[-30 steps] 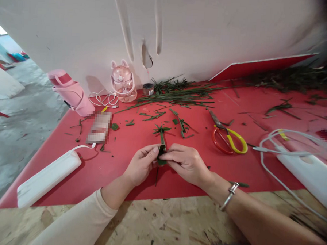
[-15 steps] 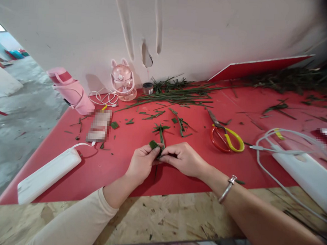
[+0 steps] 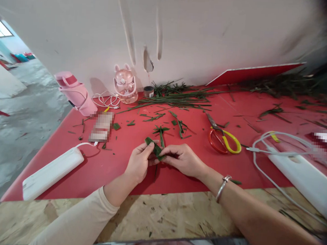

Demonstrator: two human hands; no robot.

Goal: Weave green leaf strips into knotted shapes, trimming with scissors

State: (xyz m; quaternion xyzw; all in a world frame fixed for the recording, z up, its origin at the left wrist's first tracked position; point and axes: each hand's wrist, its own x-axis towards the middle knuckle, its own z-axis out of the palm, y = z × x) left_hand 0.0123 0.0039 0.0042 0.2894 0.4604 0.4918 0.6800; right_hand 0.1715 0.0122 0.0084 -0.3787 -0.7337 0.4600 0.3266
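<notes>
Leaf (image 3: 157, 150) was held over the red table (image 3: 108, 178), pinched by the left hand (image 3: 138, 161), pinched at its near end by the right hand (image 3: 185, 160), scissors (image 3: 220, 131) were laid farther right.

Leaf (image 3: 157, 150): dark green strip, held slantwise between left fingers (image 3: 147, 150) and right fingers (image 3: 171, 150); far end juts past the left, near end pinched at the right.
</notes>
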